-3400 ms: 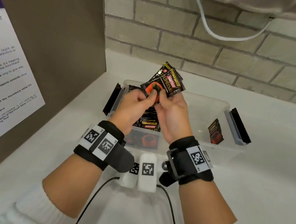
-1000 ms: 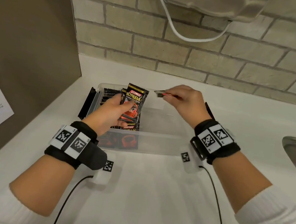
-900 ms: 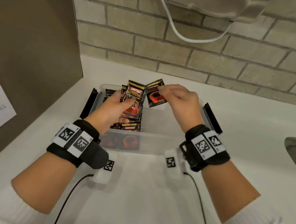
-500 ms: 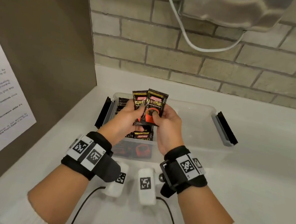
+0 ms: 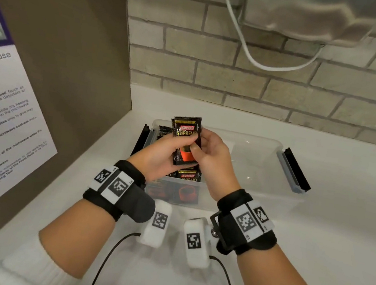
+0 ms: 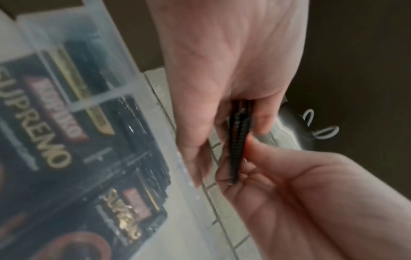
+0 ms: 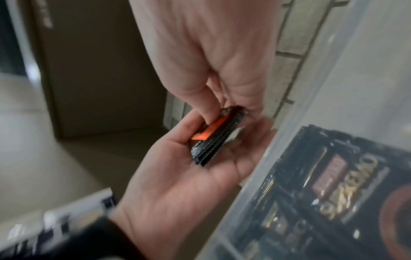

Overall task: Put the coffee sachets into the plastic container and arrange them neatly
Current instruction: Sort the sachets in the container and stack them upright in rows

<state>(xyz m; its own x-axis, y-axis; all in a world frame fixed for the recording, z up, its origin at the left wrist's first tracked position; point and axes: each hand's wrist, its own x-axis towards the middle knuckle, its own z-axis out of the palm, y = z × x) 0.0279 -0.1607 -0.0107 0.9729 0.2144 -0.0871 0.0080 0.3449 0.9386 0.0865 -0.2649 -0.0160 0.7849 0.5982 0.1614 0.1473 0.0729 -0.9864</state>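
Black sachet bundle [image 5: 185, 142] is pinched upright above the plastic container [image 5: 263, 151] by left hand [image 5: 158, 156] and right hand [image 5: 214, 156]; stacked sachets [image 5: 188, 175] already inside; bundle likely remains to place.

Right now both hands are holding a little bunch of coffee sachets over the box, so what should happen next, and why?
Probably lower the bunch of sachets into the plastic container beside the stacked sachets. The left hand and right hand pinch it squared up, right above that row, and the container's right part looks free.
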